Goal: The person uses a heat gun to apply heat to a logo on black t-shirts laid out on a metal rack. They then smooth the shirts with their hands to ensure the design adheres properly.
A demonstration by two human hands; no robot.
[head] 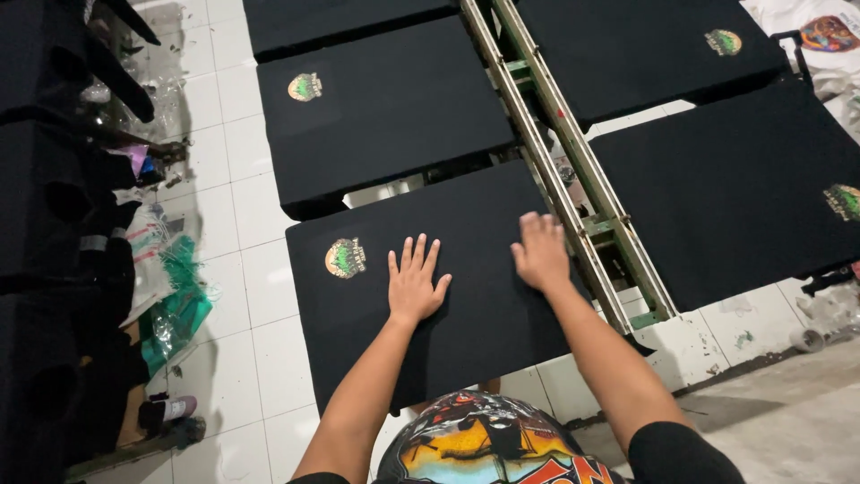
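Both hands are pressing flat, fingers spread and gripping nothing: left hand (415, 285) and right hand (541, 251) lying on the nearest black printed shirt-covered board (466, 314); neighbouring boards (385, 108) apparently already printed.

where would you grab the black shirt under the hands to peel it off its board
Probably the near hem edge of the black shirt, from the person's side. It lies stretched flat over the board, so only the overhanging edge offers a pinch. Left hand and right hand lie flat on it, clear of the printed emblem.
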